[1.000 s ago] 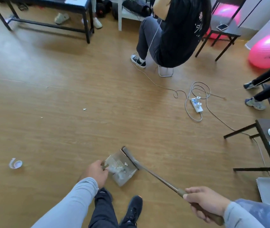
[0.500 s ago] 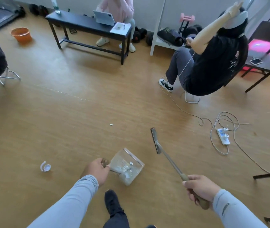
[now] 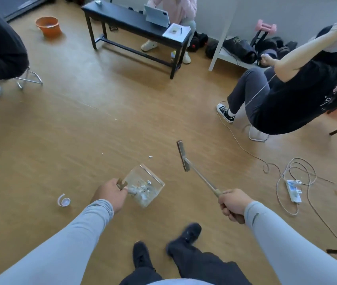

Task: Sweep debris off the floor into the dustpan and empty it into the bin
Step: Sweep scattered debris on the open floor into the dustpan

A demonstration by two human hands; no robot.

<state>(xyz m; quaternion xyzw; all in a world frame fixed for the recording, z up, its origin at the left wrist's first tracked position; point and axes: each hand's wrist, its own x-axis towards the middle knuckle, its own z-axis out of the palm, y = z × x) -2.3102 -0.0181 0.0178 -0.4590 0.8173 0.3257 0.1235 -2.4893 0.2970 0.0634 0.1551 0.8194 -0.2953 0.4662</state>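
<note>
Left grip: the left hand (image 3: 110,195) is curled round the short handle of the clear dustpan (image 3: 146,185), which is held tilted near the floor.
Right grip: the right hand (image 3: 233,204) is closed round the near end of the broom (image 3: 184,156) handle.
Change in broom: a second ago its head lay against the dustpan's mouth; it has since been lifted away and now hangs to the right of the pan, apart from it.
Change in view: the gaze has been raised, so more of the far room is seen.
Dustpan load: pale scraps (image 3: 140,190) are gathered inside the pan.
Meaning for task: one sweep is judged finished; either more debris is to be fetched or the pan carried to the bin.
Debris left: a white fleck (image 3: 150,156) lies just beyond the pan, and a curled white piece (image 3: 63,201) lies to the near left.
Bin: an orange tub (image 3: 49,26) at the far left may serve; this cannot be confirmed.
Floor: the wooden floor (image 3: 81,130) carries a power strip (image 3: 294,191) with looped cable at the right.
Room: seated people are placed around the edges, and a dark worktop (image 3: 130,21) with a tablet stands far off.
</note>
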